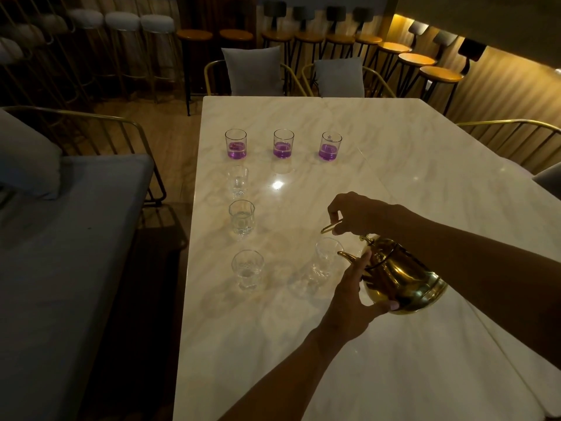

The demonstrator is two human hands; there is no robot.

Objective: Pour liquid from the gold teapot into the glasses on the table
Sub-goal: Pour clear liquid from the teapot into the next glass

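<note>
A gold teapot [406, 278] is tilted to the left above the marble table [394, 165], its spout at the rim of a clear faceted glass [326, 262]. My right hand [355, 214] grips the teapot's wire handle from above. My left hand [352, 296] cups the pot's belly from below. Three more clear glasses stand in a column on the left: near [247, 268], middle [241, 220], far [238, 180]. Three straight glasses with purple liquid stand in a far row: left [235, 144], centre [283, 143], right [330, 146].
A grey cushioned bench [60, 238] with a gold rail runs along the table's left side. Chairs with grey cushions [253, 71] stand at the far end, and a gold chair [516, 132] is at the right. Bar stools line the back wall.
</note>
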